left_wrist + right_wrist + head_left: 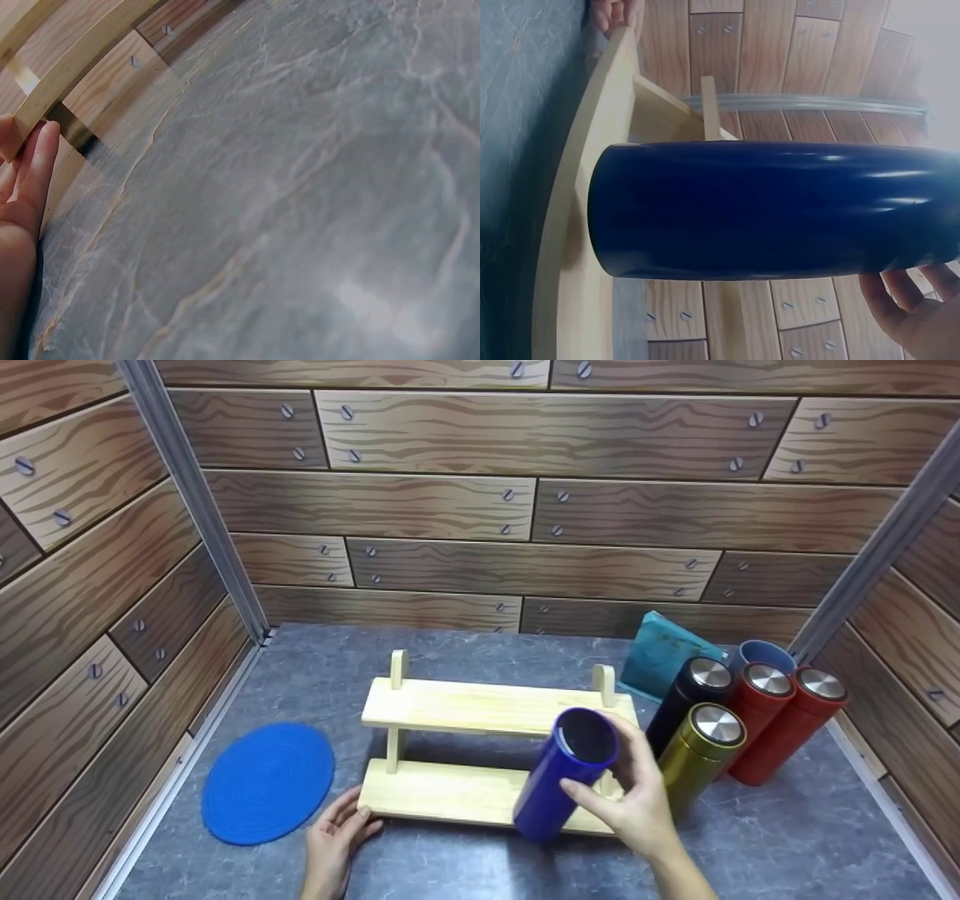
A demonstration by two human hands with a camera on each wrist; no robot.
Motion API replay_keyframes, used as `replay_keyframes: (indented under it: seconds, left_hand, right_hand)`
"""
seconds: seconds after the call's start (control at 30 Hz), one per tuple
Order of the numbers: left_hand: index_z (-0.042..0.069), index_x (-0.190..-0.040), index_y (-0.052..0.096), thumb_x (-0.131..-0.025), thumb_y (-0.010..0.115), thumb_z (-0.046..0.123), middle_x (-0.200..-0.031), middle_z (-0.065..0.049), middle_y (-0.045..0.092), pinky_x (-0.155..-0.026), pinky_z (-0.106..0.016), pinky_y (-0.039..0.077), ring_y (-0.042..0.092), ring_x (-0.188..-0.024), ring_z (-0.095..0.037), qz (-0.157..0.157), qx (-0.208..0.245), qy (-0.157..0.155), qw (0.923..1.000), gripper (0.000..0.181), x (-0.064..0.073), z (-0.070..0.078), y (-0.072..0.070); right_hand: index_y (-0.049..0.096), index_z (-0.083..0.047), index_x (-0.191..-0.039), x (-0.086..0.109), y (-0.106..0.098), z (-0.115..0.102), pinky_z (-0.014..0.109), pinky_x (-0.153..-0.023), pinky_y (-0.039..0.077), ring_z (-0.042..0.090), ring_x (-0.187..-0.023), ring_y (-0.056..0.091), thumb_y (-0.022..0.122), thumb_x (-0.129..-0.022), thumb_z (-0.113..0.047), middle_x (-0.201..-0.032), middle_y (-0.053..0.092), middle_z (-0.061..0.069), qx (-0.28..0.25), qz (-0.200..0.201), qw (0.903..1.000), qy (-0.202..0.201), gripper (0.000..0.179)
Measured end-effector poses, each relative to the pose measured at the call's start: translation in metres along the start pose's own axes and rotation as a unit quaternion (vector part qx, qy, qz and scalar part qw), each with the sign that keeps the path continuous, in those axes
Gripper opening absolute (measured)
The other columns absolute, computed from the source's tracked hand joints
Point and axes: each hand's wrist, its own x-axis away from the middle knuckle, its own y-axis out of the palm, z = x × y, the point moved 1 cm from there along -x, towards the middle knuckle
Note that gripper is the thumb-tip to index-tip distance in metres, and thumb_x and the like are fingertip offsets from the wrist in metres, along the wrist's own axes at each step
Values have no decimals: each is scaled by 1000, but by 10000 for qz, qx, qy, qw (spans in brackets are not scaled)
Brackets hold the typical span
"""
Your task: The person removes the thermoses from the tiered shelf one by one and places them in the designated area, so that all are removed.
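Note:
My right hand [634,799] grips a blue thermos flask [551,784] near its dark top, thumb on the near side. The flask leans slightly in the head view, its base overlapping the front edge of the lower board of a two-tier wooden rack [450,791]. In the right wrist view the flask [772,210] spans the picture, with the right hand's fingers [889,307] at its upper end. At the rack's lower left corner, my left hand [335,836] pinches the board between thumb and fingers. The left wrist view shows the left hand's fingers [37,172] at that board [56,82].
A round blue mat [268,784] lies left of the rack. To the right stand a gold flask [701,757], a black flask [679,701], two red flasks [784,727], a blue-grey cup [765,654] and a teal packet [660,656]. Wood-patterned walls [525,510] enclose the grey tabletop.

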Motion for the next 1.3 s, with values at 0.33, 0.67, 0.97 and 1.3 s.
replay_keyframes:
  seconds: [0.33, 0.67, 0.97, 1.3]
  left_hand:
    - [-10, -129, 46, -82, 69, 1, -109, -19, 60, -79, -45, 55, 63, -92, -26, -50, -10, 73, 10000, 53, -1, -1, 1]
    - [-11, -129, 45, -83, 67, -1, -108, -18, 61, -79, -44, 55, 63, -90, -24, -93, 49, 154, 9998, 53, 1, -2, 1]
    - [-10, -129, 46, -82, 68, -1, -107, -18, 61, -79, -45, 55, 63, -90, -25, -14, -28, 78, 10000, 53, 2, -1, 0]
    - [-9, -129, 46, -83, 68, 1, -109, -19, 60, -78, -43, 56, 63, -91, -25, 51, -255, -13, 9997, 52, 0, 0, 1]
  right_hand:
    - [35, 15, -131, 10, -35, -15, 29, -86, 53, 27, -102, 58, 70, -55, 30, -119, 51, 28, -267, 164, 9994, -131, 84]
    - [34, 18, -130, 28, -79, -32, 22, -89, 50, 23, -104, 57, 64, -53, 36, -121, 51, 24, -62, 726, 9972, -185, 84]
    - [35, 21, -128, 45, -117, -39, 21, -82, 53, 24, -95, 60, 58, -52, 40, -118, 53, 25, -167, 1324, 9906, -303, 82]
    - [43, 14, -128, 56, -158, -30, 18, -81, 52, 21, -93, 62, 60, -53, 38, -112, 59, 19, 374, 2502, 9667, 383, 81]
